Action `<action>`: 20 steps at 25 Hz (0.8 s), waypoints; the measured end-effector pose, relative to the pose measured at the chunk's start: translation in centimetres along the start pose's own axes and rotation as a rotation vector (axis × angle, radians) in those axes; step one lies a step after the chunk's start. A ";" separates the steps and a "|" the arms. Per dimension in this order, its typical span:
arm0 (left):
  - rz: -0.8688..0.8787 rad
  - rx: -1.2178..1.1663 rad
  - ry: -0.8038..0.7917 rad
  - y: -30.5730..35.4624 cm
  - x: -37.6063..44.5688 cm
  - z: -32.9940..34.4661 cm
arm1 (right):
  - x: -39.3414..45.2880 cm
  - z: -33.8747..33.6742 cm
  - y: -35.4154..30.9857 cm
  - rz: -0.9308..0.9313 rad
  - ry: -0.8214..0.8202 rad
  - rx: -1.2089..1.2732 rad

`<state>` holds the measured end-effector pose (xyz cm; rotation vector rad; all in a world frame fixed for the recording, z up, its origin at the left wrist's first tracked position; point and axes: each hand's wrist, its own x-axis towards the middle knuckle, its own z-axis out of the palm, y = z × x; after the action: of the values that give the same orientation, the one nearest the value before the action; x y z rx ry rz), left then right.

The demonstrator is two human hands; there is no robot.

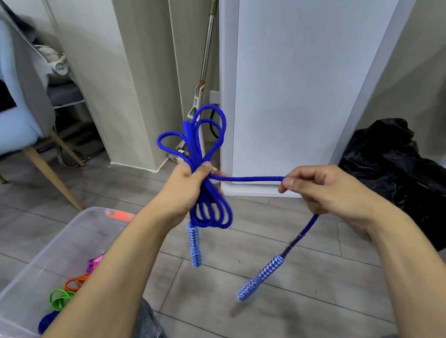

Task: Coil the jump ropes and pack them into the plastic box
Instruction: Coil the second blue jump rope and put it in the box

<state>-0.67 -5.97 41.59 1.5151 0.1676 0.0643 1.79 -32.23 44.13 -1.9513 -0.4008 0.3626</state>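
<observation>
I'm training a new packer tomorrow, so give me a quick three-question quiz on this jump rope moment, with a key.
1. True or false: the left hand grips the bundled loops of the blue jump rope.
2. Multiple choice: the strand pinched by the right hand runs A) into the plastic box, B) across to the bundle in the left hand, C) around the chair leg.
3. Fill in: the two patterned handles hang ___ the hands.

Key: 1 true; 2 B; 3 below.
</observation>
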 end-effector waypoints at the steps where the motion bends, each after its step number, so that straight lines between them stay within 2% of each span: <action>1: 0.052 0.261 0.032 -0.3 0.1 -0.3 | -0.4 -0.3 0.0 -0.006 0.026 -0.070; 3: 0.169 0.742 -0.004 -1.0 0.2 -0.8 | -0.9 -0.2 -0.5 -0.067 0.057 -0.195; 5: 0.199 1.067 -0.138 -1.4 -0.2 -0.6 | -1.0 0.7 -1.5 -0.185 0.075 -0.238; 7: 0.204 1.254 -0.261 -1.9 -0.8 0.5 | -1.0 1.6 -2.3 -0.276 0.111 -0.274; 9: 0.229 1.337 -0.358 -2.0 -1.6 2.0 | -1.1 2.3 -3.0 -0.342 0.152 -0.305; 12: 0.290 1.415 -0.475 -1.0 -3.8 4.6 | -1.4 2.6 -3.4 -0.393 0.212 -0.320; 15: 0.440 1.384 -0.507 1.2 -6.6 5.6 | -0.9 1.1 -3.1 -0.406 0.238 -0.154; 17: 0.484 1.213 -0.457 2.8 -7.9 4.7 | -0.1 0.6 -1.6 -0.322 0.199 -0.020; 20: 0.546 0.892 -0.389 4.3 -8.1 2.9 | 1.2 2.2 0.7 -0.083 0.032 0.298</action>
<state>-8.00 -9.76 46.58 2.3892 -0.6135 0.1390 2.00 -30.19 42.54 -1.6427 -0.3830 0.3180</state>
